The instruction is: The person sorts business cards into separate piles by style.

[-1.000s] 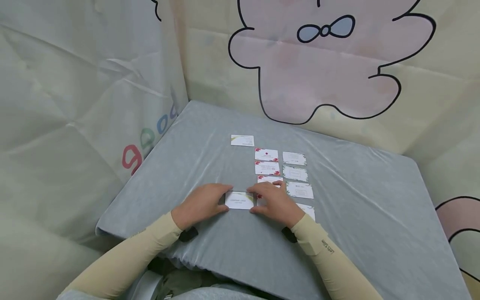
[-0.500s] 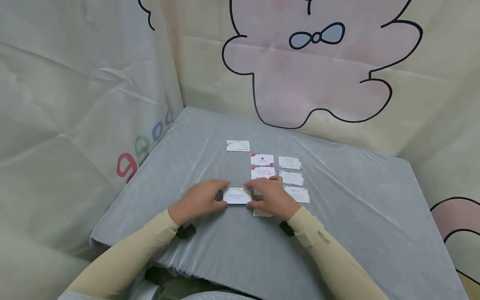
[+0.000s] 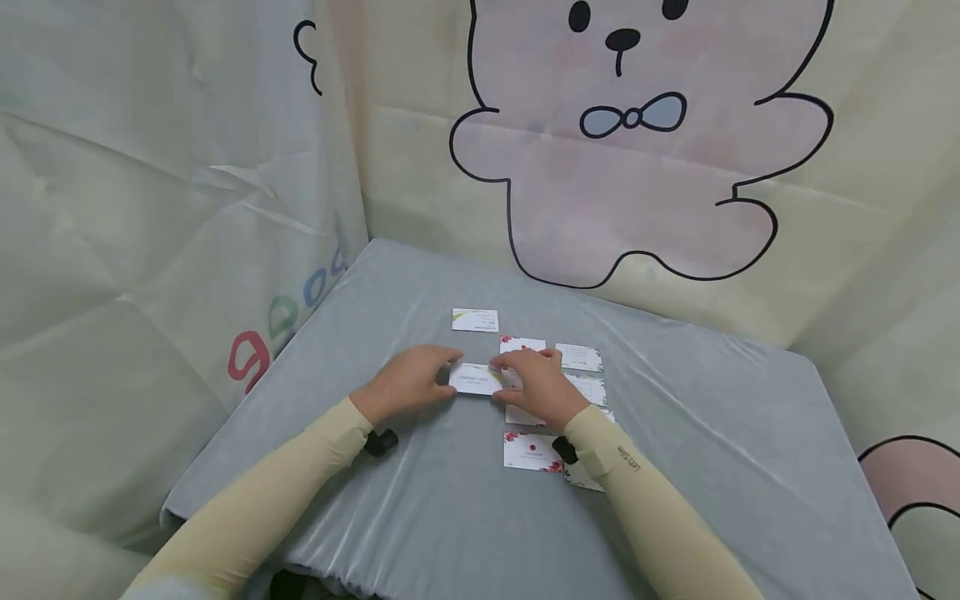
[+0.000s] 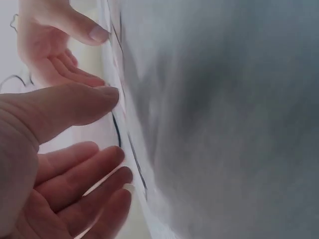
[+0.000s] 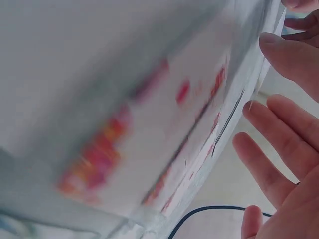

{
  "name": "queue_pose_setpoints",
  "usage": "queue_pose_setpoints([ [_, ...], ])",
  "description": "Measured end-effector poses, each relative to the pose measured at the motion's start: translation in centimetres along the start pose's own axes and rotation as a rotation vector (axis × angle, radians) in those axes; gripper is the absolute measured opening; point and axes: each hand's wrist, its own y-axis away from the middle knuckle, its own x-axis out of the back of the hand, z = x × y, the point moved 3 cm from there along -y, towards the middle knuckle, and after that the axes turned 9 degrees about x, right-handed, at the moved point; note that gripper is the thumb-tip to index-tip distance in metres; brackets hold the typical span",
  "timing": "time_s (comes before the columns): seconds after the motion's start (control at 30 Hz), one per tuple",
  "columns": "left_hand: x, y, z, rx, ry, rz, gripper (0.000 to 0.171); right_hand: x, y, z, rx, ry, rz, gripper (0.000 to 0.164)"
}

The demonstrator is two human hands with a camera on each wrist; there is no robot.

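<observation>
A white business card (image 3: 474, 379) with a gold-green corner is held between both hands, above or on the grey cloth. My left hand (image 3: 408, 385) pinches its left end between thumb and forefinger. At the other end, my right hand (image 3: 542, 387) does the same, over the column of red-flowered cards. A similar white and gold-green card (image 3: 475, 320) lies just beyond, farther up the table. In the left wrist view the left thumb (image 4: 70, 109) stands apart from the spread fingers. The right wrist view shows the right hand (image 5: 284, 164) with its other fingers extended.
A red-flowered card (image 3: 532, 452) lies nearest the person, below the right hand. Several green-leaf cards form a column to the right, with one (image 3: 579, 357) at its far end. Grey cloth (image 3: 712, 467) covers the table, and printed curtains (image 3: 247, 125) hang around it.
Both hands have carried the business card away from the person, closer to the matching far card. The nearest red-flowered card is now uncovered. The head view has tilted upward.
</observation>
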Motion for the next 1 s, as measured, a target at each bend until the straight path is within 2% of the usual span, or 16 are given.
queue_pose_setpoints([
  [0.2,0.8,-3.8,-1.7,0.027,0.047,-0.033,0.058,0.8,-3.2,2.1,-0.059,-0.018,-0.001,0.052],
  [0.4,0.8,-6.5,-3.6,0.09,0.117,-0.032,0.058,0.6,-5.9,4.2,-0.092,-0.06,-0.009,0.053],
  [0.5,0.5,-7.8,-4.0,0.11,0.126,-0.028,0.058,0.4,-7.1,5.3,-0.113,-0.05,-0.014,0.053],
  [0.6,0.9,-9.1,-3.9,0.132,0.121,-0.008,0.06,0.8,-8.2,6.1,-0.128,-0.046,0.008,0.054],
  [0.77,1.4,-10.3,-4.0,0.167,0.108,0.027,0.059,1.2,-9.7,6.4,-0.133,-0.084,0.035,0.053],
  [0.93,0.6,-10.6,-3.8,0.175,0.105,-0.02,0.058,0.3,-9.8,6.7,-0.149,-0.095,-0.021,0.052],
  [1.0,0.4,-10.7,-3.7,0.165,0.101,-0.016,0.058,0.0,-9.8,6.8,-0.153,-0.089,-0.022,0.051],
])
